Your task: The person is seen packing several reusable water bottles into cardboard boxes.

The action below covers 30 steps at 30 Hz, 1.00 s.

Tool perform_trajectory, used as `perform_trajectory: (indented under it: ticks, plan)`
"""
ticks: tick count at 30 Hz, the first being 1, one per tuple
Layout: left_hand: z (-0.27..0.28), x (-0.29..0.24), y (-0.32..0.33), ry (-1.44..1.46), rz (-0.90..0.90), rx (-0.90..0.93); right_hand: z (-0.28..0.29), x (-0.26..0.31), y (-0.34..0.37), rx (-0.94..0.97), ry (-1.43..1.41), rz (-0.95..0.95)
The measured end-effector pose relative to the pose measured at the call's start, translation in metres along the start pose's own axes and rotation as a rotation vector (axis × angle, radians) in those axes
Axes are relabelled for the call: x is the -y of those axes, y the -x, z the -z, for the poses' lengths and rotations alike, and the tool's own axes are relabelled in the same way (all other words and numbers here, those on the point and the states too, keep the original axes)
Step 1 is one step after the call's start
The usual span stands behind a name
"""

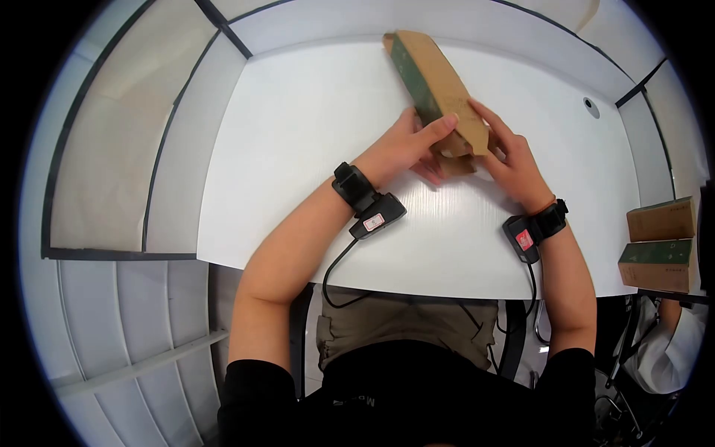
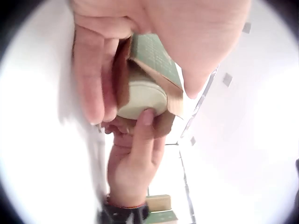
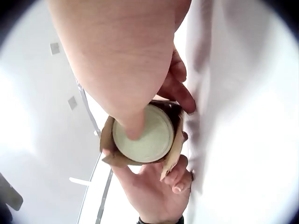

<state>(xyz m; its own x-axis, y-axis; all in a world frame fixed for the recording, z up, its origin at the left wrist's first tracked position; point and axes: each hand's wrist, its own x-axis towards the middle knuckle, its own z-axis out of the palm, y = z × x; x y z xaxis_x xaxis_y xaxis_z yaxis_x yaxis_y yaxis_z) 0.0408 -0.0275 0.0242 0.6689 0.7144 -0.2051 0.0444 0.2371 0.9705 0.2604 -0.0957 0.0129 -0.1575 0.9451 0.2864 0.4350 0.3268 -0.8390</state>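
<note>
A long brown and green cardboard box point(image 1: 449, 83) is held tilted over the table, its near end open with the flaps point(image 3: 174, 157) folded out. Inside it sits a pale green cylindrical container, whose round end point(image 3: 154, 140) shows in the opening. My left hand point(image 1: 406, 147) grips the box from the left, thumb on top and fingers around its side. At the right side my right hand point(image 1: 515, 165) holds the box by its open end. Its thumb point(image 2: 144, 125) presses on the container's round end. The rest of the container is hidden in the box.
The white table point(image 1: 298, 112) has low partition walls point(image 1: 134, 134) around it. Two similar boxes point(image 1: 659, 246) are stacked at its right edge. A round cable hole point(image 1: 590, 108) lies at the back right. Cables hang from both wrist cameras, and another person's sleeve point(image 1: 670, 350) shows at the lower right.
</note>
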Motion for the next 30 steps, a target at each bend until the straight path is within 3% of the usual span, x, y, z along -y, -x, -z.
perform_trajectory:
  ticks: [3,6,9,18,24,27,30]
  plan:
    - [-0.008,-0.011,0.008,-0.154,-0.051,-0.088,0.003,0.005,0.001,0.067,-0.036,-0.112]
    - [-0.004,-0.008,0.008,-0.234,-0.075,-0.029,0.001,0.002,0.002,0.036,0.005,-0.084]
    - [0.003,-0.002,0.005,-0.441,-0.219,0.092,0.002,0.002,0.002,0.027,0.020,-0.110]
    - [-0.010,-0.007,0.004,-0.427,-0.060,-0.017,0.000,0.003,-0.001,-0.027,0.118,-0.116]
    - [-0.007,0.000,0.008,-0.470,-0.210,0.013,0.000,0.008,0.000,-0.065,0.081,-0.142]
    - [0.003,0.000,0.005,-0.313,-0.110,0.084,0.003,0.002,0.001,-0.070,0.098,-0.118]
    - [-0.002,-0.003,0.004,-0.267,-0.042,-0.023,0.007,0.001,0.001,-0.036,0.124,-0.078]
